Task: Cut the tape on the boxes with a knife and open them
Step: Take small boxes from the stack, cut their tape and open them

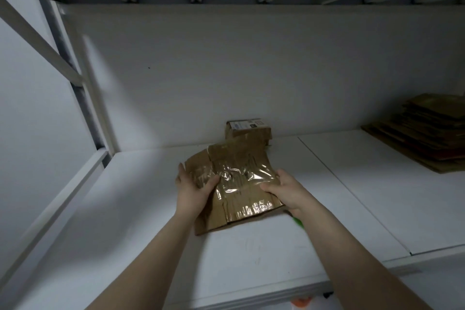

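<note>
Both hands — left hand (195, 189), right hand (285, 190) — hold flattened taped box (239, 184) on shelf (251, 259).

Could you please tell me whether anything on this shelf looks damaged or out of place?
Yes: the cardboard box gripped by the left hand and right hand looks crushed flat, with wrinkled clear tape puckering across its top. A green object peeks from under the right forearm; I cannot tell what it is.

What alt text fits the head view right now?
The left hand and right hand grip a flattened taped box at a white shelf. A labelled box sits behind it by the wall, and a cardboard stack lies far right.
</note>
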